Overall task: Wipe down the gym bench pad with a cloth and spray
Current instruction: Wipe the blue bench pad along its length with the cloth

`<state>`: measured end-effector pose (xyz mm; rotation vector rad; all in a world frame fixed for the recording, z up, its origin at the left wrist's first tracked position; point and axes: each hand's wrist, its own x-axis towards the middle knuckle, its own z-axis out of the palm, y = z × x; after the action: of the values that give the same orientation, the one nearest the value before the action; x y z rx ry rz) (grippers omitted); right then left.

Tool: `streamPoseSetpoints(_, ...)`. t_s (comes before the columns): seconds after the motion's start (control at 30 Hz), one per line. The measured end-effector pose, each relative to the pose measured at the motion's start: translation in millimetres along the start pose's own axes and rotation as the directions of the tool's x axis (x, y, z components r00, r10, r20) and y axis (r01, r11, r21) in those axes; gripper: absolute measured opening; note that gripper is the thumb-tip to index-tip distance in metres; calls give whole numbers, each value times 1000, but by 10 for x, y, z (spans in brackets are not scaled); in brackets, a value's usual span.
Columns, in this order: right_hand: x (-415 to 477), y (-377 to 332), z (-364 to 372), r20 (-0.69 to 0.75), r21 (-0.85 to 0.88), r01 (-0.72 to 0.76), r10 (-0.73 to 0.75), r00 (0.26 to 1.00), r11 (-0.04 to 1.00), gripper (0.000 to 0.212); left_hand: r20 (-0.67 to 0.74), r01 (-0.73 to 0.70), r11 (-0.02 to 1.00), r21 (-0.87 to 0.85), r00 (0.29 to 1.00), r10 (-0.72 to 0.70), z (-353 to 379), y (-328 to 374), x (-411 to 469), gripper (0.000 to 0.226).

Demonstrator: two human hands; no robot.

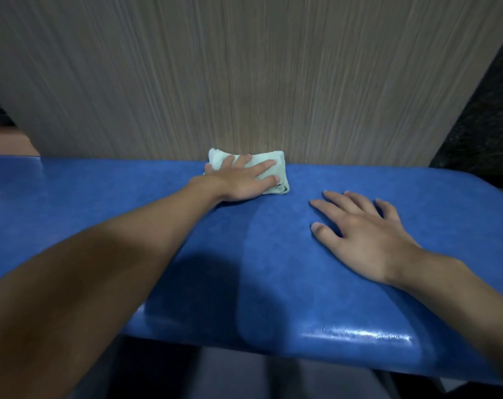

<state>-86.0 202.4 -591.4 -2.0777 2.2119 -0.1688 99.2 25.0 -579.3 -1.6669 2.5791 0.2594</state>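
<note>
The left hand [241, 180] pressed flat-fingered on the folded cloth [279, 168] at the pad's [129, 211] far edge, the right hand [359, 234] lay spread and empty nearer its middle, and a push outward could, seemingly, drop the cloth behind the pad.

Bench pad [273, 254]: blue vinyl-like upholstery, smooth, glossy along the near edge. Cloth [269, 162]: pale, soft folded fabric, matt. Floor [244, 82]: wood-grain finish, streaked, matt.
</note>
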Motion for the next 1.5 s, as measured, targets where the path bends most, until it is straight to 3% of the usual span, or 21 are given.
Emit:
streamPoseSetpoints(0.2,-8,-6,0,-1,11,-2,2,1000,1000,60,2,-27,1000,11,1000,27,92,18,-277,57)
streamPoseSetpoints(0.43,-33,-19,-27,10,21,-11,11,1000,1000,60,-47,-155,986,60,986,158,354,74,-1555,58)
streamPoseSetpoints(0.6,41,-64,-161,11,-86,-25,26,1000,996,59,-88,-170,984,48,981,174,414,92,-2131,66)
streamPoseSetpoints(0.77,137,-139,-69,72,-8,-23,23,997,1000,61,-51,-151,988,26,987,152,375,27,-1850,66)
streamPoseSetpoints(1.17,169,-87,46,-3,-6,0,0,1000,1000,69,-3,-24,1000,4,1000,24,-12,-178,-13,57)
streamPoseSetpoints(1.33,154,-90,36,-8,12,-5,5,1000,1000,69,-1,-22,1000,3,1000,22,21,-166,-135,57)
streamPoseSetpoints(1.5,149,-99,23,10,23,-14,14,1000,1000,67,-1,-114,993,27,994,114,190,-159,-837,55)
